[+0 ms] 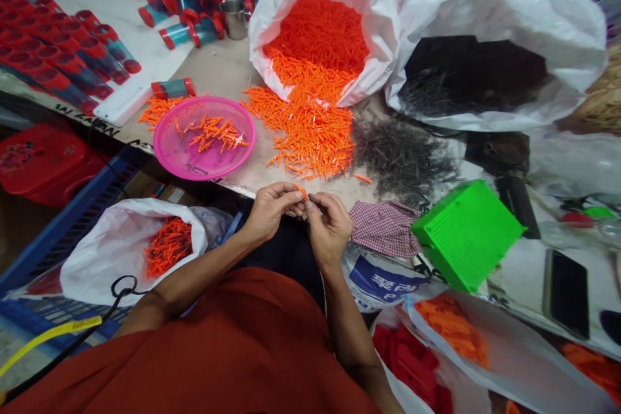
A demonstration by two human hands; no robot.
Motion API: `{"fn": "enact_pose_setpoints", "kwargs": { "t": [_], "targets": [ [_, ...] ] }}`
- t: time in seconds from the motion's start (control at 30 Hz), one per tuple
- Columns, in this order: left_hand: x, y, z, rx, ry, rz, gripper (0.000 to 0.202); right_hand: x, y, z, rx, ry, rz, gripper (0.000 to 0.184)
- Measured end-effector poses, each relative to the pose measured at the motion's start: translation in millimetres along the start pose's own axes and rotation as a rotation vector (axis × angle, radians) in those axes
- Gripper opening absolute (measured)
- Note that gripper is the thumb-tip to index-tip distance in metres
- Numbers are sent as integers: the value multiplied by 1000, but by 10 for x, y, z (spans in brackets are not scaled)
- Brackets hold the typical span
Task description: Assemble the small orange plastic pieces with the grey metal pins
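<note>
— At the hands?
— Left hand (268,212): one, pinching an orange piece (301,192). Right hand (332,228): one, fingertips meeting that piece; cannot tell whether they grip anything.
— Just beyond them?
— Orange pile (315,139): loose, spread before a white sack (381,10). Dark pile (405,155): ahead and right.
— Farther out?
— Pink basket (168,152): ahead-left, orange pieces (216,134) inside. Green basket (463,233): right of the right hand.
</note>
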State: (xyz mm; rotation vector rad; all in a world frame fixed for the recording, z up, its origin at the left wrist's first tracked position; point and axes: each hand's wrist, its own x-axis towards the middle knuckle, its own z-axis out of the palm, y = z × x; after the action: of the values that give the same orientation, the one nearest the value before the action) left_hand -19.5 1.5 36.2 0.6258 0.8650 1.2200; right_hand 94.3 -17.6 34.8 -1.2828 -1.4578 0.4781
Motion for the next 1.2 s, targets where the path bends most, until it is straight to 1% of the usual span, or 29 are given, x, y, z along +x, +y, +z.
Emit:
{"fn": "enact_pose_setpoints", "kwargs": {
  "t": [0.33, 0.5, 0.73, 0.97, 1.07, 1.2],
  "targets": [
    [6, 1, -17, 14, 0, -10, 18, -6, 12, 14, 5, -2, 4, 8],
    [-3, -1, -15, 6, -4, 0, 14, -7, 3, 19, 17, -4, 16, 8],
    [5, 16, -24, 1, -34, -6, 14, -4, -5, 26, 28, -10, 20, 7],
    [25, 5, -50, 2, -10, -27, 17, -3, -10, 34, 79, -27, 37, 8],
    [24, 14, -50, 11, 10, -30, 18, 18, -13, 15, 81, -23, 21, 10],
    [19, 39, -41, 29, 24, -24, 19, 63, -11, -35, 72, -71, -29, 11]
  ]
}}
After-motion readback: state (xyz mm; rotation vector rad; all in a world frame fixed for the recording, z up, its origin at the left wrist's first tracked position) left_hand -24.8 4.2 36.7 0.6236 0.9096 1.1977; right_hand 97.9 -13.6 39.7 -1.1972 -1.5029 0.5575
